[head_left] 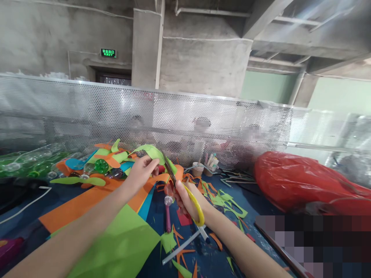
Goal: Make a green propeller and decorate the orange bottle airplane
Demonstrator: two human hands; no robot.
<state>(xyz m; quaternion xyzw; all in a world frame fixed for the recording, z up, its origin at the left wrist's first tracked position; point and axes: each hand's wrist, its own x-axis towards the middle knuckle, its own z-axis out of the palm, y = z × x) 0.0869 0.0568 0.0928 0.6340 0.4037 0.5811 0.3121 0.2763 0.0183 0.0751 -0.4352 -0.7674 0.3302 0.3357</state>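
Note:
My left hand point(142, 173) pinches a curved strip of lime-green sheet point(156, 155), which looks like craft foam or felt, and holds it above the table. In my right hand point(187, 199) is a pair of scissors with a yellow handle point(196, 204). The dark blades point(168, 166) point up and left, crossing the right part of the green piece. Whether they are parted there is hard to see. Under my forearms lie a large lime-green sheet point(116, 243) and an orange sheet point(78, 204). A small clear bottle neck point(168, 200) and a purple stick point(168, 220) lie below the scissors.
Green and orange offcuts point(228, 202) litter the blue table point(246, 197). Plastic bottles point(40, 160) and cut petal shapes point(78, 180) pile at the left. Cups of pens point(211, 164) stand at the back. A red plastic bag point(304, 177) bulges at right. Behind rises a perforated metal screen point(174, 108).

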